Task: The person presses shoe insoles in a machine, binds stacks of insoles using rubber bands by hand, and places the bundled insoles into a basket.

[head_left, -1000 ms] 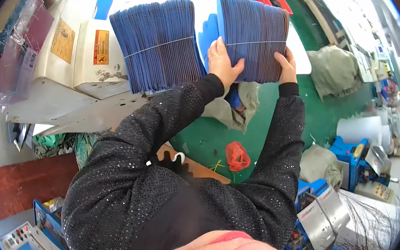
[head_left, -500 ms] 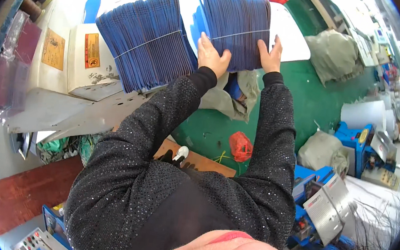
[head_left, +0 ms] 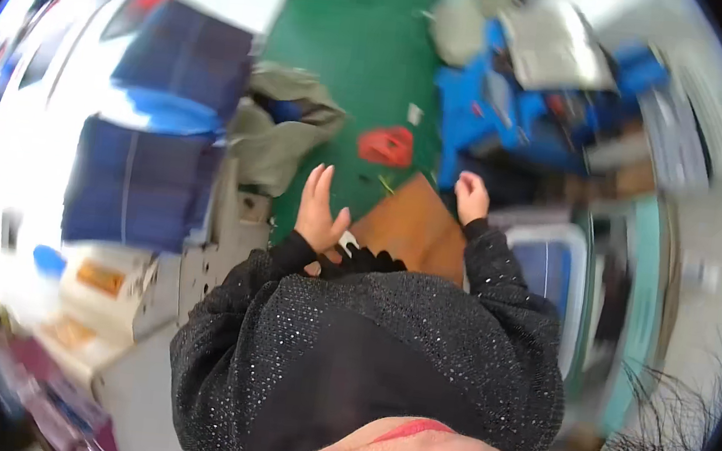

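Note:
My left hand is raised over the floor, fingers apart and nothing in it. Across from it, my right hand has its fingers curled in, with no thing visible in them. Both hands are apart from the two dark blue bundles on the white table at left. The nearer bundle and the farther bundle are stacks of thin flat pieces, each with a light cord across it. A brighter blue piece lies between them. The view is smeared by motion.
A grey-green cloth sack sits beside the table. On the green floor lies a red plastic bag, near a brown board. Blue machines stand at far right. A white-rimmed tray with blue contents is right of me.
Both hands have come off the farther bundle and drawn back toward my body. My view has turned right, so the table and bundles now appear at left. My right hand has curled its fingers.

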A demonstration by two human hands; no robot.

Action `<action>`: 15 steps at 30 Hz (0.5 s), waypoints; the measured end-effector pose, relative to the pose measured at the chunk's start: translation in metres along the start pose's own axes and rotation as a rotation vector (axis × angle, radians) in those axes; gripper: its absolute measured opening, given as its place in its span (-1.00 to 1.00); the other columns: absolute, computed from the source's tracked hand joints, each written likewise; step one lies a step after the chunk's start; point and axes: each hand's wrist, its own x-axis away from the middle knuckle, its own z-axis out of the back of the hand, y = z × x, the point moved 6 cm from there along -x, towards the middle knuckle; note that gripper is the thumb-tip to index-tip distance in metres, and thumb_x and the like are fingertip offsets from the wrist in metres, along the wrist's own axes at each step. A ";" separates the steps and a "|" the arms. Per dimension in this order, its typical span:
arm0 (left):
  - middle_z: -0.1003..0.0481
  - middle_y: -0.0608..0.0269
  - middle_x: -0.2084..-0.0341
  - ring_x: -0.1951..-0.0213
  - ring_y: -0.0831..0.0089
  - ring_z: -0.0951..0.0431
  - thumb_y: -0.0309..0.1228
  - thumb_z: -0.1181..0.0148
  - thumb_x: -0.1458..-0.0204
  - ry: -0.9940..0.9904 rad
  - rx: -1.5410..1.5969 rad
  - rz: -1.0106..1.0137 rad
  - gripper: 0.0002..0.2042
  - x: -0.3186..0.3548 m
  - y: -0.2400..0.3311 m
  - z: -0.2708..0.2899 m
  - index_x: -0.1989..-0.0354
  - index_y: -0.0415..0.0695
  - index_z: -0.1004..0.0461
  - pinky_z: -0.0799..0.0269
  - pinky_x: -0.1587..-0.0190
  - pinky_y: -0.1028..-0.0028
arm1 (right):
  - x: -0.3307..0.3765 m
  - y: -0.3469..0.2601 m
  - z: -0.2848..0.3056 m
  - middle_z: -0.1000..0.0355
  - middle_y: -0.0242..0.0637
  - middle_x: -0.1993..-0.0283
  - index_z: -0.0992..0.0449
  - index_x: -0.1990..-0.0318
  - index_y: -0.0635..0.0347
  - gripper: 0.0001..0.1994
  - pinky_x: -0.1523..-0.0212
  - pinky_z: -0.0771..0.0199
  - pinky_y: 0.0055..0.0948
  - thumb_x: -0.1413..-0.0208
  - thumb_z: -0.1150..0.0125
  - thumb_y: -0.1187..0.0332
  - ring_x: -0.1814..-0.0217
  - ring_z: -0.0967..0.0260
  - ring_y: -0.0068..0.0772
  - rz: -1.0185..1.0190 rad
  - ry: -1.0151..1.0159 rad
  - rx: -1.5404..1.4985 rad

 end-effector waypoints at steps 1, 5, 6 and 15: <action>-0.08 -0.30 -0.24 -0.27 -0.18 -0.11 -0.47 -0.21 0.11 -0.098 0.067 0.008 -0.26 0.015 0.002 -0.019 -0.30 -0.32 -0.04 -0.08 -0.29 0.12 | 0.024 0.011 0.051 -0.54 -0.25 0.21 -0.52 0.09 0.24 -0.76 0.07 -0.46 -0.43 -0.12 -0.21 0.36 0.17 -0.48 -0.45 -0.102 0.096 0.012; -0.14 -0.27 -0.20 -0.24 -0.15 -0.16 -0.48 -0.22 0.10 -0.317 0.151 -0.087 -0.29 0.052 0.019 -0.080 -0.28 -0.32 -0.09 -0.10 -0.28 0.14 | 0.158 0.014 0.217 -0.51 -0.34 0.30 -0.50 0.08 0.24 -0.79 0.22 -0.43 -0.52 -0.20 -0.15 0.35 0.27 -0.45 -0.54 -0.161 0.472 0.005; -0.15 -0.27 -0.19 -0.23 -0.15 -0.17 -0.48 -0.22 0.10 -0.369 0.185 -0.079 -0.30 0.058 0.027 -0.094 -0.28 -0.31 -0.09 -0.11 -0.27 0.15 | 0.198 0.016 0.246 -0.50 -0.34 0.31 -0.50 0.08 0.24 -0.79 0.24 -0.43 -0.54 -0.19 -0.16 0.36 0.29 -0.45 -0.55 -0.234 0.554 0.048; -0.19 -0.24 -0.17 -0.21 -0.13 -0.20 -0.46 -0.22 0.07 -0.727 0.401 -0.379 -0.33 0.081 0.147 -0.197 -0.26 -0.28 -0.12 -0.17 -0.25 0.17 | 0.453 0.040 0.325 -0.52 -0.30 0.32 -0.53 0.11 0.25 -0.79 0.23 -0.45 -0.49 -0.13 -0.19 0.37 0.34 -0.46 -0.51 -0.546 0.978 0.150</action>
